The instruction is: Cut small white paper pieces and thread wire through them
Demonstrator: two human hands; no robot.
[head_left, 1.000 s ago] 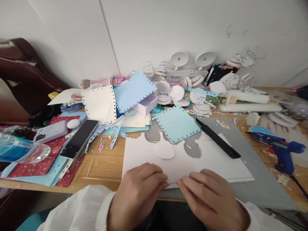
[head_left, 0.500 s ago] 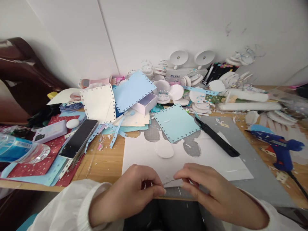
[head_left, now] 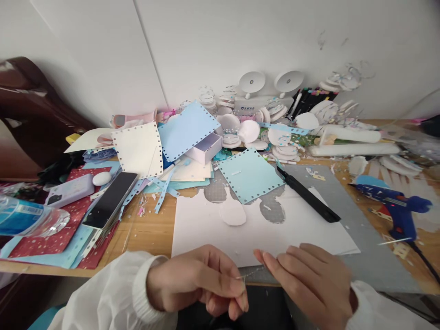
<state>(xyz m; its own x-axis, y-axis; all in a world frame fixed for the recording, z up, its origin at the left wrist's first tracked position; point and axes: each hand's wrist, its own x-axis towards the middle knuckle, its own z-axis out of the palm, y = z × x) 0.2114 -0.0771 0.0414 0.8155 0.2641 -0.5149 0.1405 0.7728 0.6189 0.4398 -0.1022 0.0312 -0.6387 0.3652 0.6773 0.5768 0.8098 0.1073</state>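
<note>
A thin, twisted strand (head_left: 253, 272), like thread or fine wire, spans the gap between my hands above the near table edge. My left hand (head_left: 209, 282) is closed, pinching one end between thumb and forefinger. Its other end meets the fingertips of my right hand (head_left: 305, 275), which are pressed together with the back of the hand facing up. Just beyond lies a white sheet (head_left: 202, 233) with rounded cut-outs along its far side. On that sheet rests a white paper oval with a narrow neck (head_left: 233, 213).
A black utility knife (head_left: 309, 195) lies across the grey cutting mat (head_left: 360, 229). Right of it are a blue glue gun (head_left: 398, 206) and a thin white stick (head_left: 394, 241). Left sit a phone (head_left: 110, 199) and a bottle (head_left: 30, 215). Star-edged papers (head_left: 252, 174) and white discs (head_left: 249, 131) crowd the back.
My left hand has turned and moved slightly right and down, its curled fingers showing. The right hand has shifted right and rolled over. A thin white stick now appears beside the glue gun.
</note>
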